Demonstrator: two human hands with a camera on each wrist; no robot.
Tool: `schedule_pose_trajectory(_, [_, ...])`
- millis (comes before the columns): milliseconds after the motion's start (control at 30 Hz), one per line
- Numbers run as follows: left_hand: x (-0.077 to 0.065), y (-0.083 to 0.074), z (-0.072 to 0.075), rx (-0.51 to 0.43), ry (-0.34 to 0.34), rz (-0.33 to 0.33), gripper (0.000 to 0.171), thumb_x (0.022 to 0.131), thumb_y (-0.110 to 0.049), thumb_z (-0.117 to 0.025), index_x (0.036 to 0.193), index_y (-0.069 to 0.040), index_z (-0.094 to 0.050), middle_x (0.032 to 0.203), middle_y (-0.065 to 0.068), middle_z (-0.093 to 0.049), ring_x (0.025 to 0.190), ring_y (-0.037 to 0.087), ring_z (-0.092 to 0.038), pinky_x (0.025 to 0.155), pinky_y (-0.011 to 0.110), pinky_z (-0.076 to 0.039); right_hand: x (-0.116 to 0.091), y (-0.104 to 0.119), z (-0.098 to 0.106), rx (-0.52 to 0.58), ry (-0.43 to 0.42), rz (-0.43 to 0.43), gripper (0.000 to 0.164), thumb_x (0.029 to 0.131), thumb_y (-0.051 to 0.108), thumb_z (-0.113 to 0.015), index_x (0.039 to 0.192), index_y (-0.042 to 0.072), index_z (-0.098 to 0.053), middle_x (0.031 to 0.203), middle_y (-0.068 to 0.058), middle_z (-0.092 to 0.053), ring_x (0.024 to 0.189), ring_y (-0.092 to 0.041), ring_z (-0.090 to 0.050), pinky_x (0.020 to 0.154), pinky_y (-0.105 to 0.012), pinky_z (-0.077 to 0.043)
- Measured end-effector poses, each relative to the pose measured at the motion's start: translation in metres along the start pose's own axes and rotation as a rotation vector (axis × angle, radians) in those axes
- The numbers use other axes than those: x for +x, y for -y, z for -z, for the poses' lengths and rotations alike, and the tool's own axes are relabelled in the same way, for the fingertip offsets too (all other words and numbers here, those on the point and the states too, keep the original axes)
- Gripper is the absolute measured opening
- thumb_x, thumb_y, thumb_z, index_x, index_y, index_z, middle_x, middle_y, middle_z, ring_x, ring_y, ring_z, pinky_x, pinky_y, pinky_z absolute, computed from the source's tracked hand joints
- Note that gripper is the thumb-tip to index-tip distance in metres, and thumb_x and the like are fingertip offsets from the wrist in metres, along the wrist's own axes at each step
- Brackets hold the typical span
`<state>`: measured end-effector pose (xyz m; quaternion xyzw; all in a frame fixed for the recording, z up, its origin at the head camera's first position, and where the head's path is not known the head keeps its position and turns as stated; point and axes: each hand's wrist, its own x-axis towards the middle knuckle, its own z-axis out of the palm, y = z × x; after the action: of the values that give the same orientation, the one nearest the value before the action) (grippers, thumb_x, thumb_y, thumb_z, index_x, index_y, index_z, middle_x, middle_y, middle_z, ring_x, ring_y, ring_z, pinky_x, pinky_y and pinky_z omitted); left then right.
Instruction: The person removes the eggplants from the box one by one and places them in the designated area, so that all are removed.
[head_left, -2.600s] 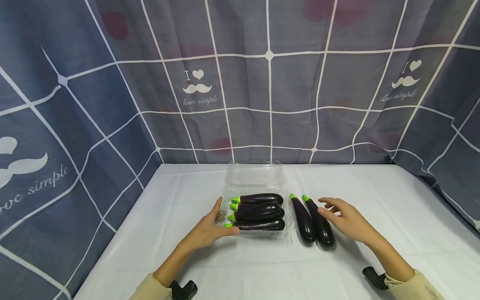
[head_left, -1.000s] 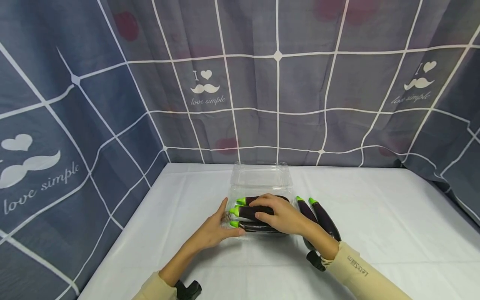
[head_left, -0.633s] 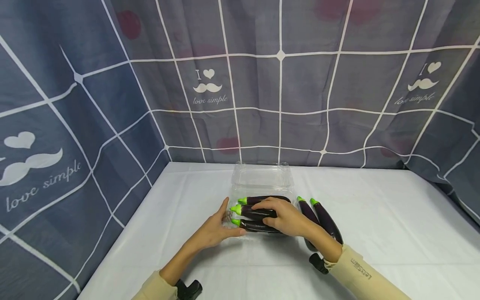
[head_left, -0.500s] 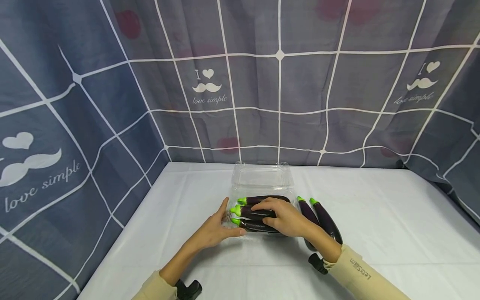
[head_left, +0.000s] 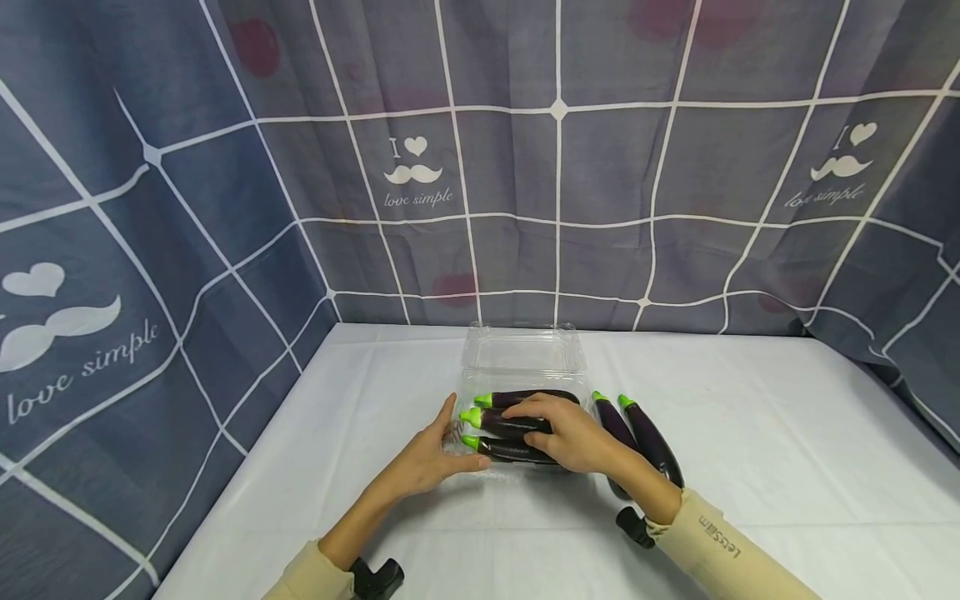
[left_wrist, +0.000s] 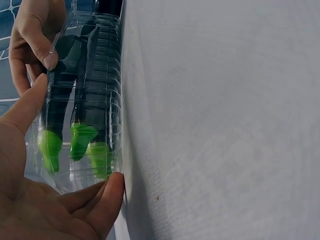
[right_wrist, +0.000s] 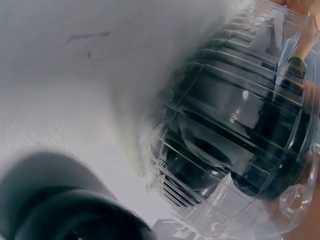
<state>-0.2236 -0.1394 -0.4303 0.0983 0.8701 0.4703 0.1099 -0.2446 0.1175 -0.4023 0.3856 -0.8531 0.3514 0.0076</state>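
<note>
In the head view, a clear plastic clamshell container lies with its lid folded back. Several dark purple eggplants with green stems lie crosswise inside. My left hand braces the container's left end, thumb along the front and fingers spread towards the back. The left wrist view shows that thumb at the rim and the fingers against the end wall. My right hand reaches over the contents and grips the middle eggplant, whose right end is hidden under the hand. A front eggplant and a back eggplant lie alongside.
Two loose eggplants, a nearer one and an outer one, lie right of the container, partly behind the right forearm. White cloth covers the table. A checked curtain hangs behind and at the sides.
My right hand has moved left from beside the loose eggplants into the container and taken hold of the middle eggplant. Over the last half second it barely moves. The left hand stays put.
</note>
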Motion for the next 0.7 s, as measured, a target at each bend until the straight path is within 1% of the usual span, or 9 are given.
schedule_pose_trajectory(133, [0.0,-0.0002,0.0,0.003,0.0,0.001,0.119,0.077,-0.048,-0.083,0.16,-0.009,-0.005,0.15,0.027,-0.037,0.139,0.037,-0.035,0.107,0.056,-0.032,-0.0017,0.0008,-0.0002,0.016,-0.05,-0.008,0.042,0.09,-0.001,-0.067,0.131,0.01,-0.064,0.125,-0.002,-0.063,0.116,-0.022,-0.058,0.093,-0.045,-0.048])
schedule_pose_trajectory(333, [-0.0001,0.0007,0.0007,0.013,0.004,0.008,0.12,0.077,-0.049,-0.082,0.16,-0.01,-0.005,0.149,0.028,-0.037,0.139,0.039,-0.035,0.106,0.057,-0.033,-0.0022,0.0007,-0.0001,0.023,-0.15,-0.049,0.042,0.092,0.002,-0.067,0.132,0.013,-0.063,0.125,-0.002,-0.063,0.117,-0.023,-0.057,0.094,-0.046,-0.047])
schedule_pose_trajectory(533, [0.0,0.0025,0.0004,0.0,0.002,-0.013,0.118,0.078,-0.045,-0.083,0.159,-0.008,-0.006,0.151,0.027,-0.035,0.14,0.04,-0.032,0.108,0.058,-0.03,-0.0014,-0.001,0.0033,0.02,-0.269,-0.037,0.041,0.091,0.003,-0.068,0.131,0.012,-0.064,0.121,-0.007,-0.062,0.111,-0.026,-0.059,0.09,-0.05,-0.048])
schedule_pose_trajectory(633, [-0.0002,0.0025,-0.0001,-0.007,-0.004,-0.023,0.118,0.077,-0.043,-0.084,0.159,-0.007,-0.006,0.151,0.027,-0.035,0.141,0.039,-0.031,0.109,0.058,-0.027,-0.0026,-0.0001,0.0064,0.029,-0.294,-0.051,0.04,0.093,0.005,-0.066,0.133,0.012,-0.063,0.121,-0.008,-0.06,0.109,-0.027,-0.059,0.088,-0.05,-0.048])
schedule_pose_trajectory(700, [-0.0004,0.0019,-0.0005,-0.007,-0.006,-0.02,0.118,0.077,-0.043,-0.084,0.159,-0.007,-0.006,0.151,0.027,-0.035,0.141,0.039,-0.031,0.109,0.057,-0.027,-0.0041,0.0009,0.0086,0.032,-0.3,-0.07,0.039,0.095,0.007,-0.065,0.134,0.013,-0.062,0.121,-0.008,-0.059,0.107,-0.026,-0.059,0.084,-0.048,-0.049])
